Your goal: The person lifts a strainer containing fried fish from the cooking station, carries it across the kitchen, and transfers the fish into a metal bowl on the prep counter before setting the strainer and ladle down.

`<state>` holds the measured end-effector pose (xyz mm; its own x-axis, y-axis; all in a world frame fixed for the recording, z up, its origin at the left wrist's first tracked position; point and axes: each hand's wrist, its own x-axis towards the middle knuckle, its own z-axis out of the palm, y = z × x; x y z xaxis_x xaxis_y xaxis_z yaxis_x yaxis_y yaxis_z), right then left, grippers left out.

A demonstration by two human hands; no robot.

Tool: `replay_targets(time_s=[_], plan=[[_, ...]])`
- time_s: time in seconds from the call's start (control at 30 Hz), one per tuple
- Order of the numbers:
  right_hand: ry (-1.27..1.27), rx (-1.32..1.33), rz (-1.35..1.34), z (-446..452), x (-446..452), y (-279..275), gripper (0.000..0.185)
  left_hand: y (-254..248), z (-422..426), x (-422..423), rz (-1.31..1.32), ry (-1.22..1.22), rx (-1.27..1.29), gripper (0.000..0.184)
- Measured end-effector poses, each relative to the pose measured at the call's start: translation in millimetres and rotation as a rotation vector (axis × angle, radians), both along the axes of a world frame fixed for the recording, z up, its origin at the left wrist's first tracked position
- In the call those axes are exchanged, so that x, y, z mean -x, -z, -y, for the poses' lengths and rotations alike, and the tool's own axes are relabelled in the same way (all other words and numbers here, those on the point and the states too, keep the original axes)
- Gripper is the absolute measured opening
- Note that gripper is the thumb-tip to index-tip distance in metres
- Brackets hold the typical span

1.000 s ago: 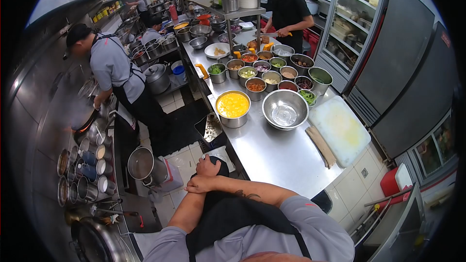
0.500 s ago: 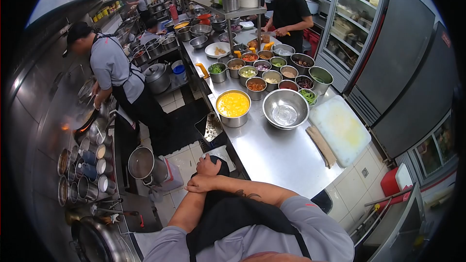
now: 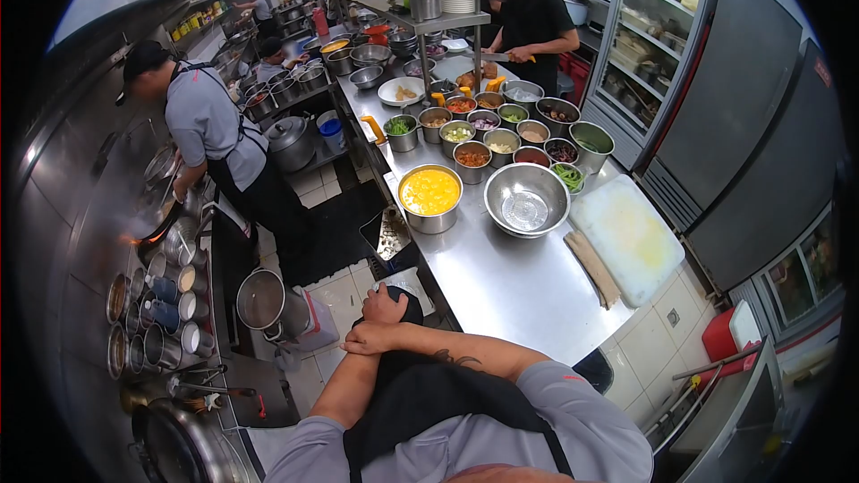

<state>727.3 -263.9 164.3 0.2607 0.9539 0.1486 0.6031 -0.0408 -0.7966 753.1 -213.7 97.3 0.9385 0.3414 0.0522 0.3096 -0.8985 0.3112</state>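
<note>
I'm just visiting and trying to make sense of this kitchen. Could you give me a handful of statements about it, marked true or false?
1. The camera wearer's right hand rests on their left forearm. True.
2. The pot of yellow liquid stands left of the steel bowl in the picture. True.
3. The steel bowl is heaped with chopped greens. False: its bare, shiny bottom shows.
4. The white cutting board lies on the floor. False: it is on the steel table, at the right-hand edge in the picture.
5. The co-worker in the black shirt is holding a wok. False: they hold a knife.
</note>
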Motion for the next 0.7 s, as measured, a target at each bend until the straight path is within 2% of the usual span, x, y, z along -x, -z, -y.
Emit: replay_targets(time_s=[0.47, 0.57, 0.7], plan=[[0.006, 0.000, -0.004, 2.0, 0.9, -4.2, 0.047, 0.6, -0.6, -0.1, -0.014, 0.002, 0.012, 0.062], [0.004, 0.008, -0.009, 1.5, 0.8, -4.1, 0.047, -8.1, -0.1, 0.4, -0.068, 0.010, 0.045, 0.069], [0.005, 0.017, -0.005, 2.0, 0.3, -3.9, 0.046, -3.5, -0.4, -0.5, -0.041, 0.012, 0.020, 0.066]])
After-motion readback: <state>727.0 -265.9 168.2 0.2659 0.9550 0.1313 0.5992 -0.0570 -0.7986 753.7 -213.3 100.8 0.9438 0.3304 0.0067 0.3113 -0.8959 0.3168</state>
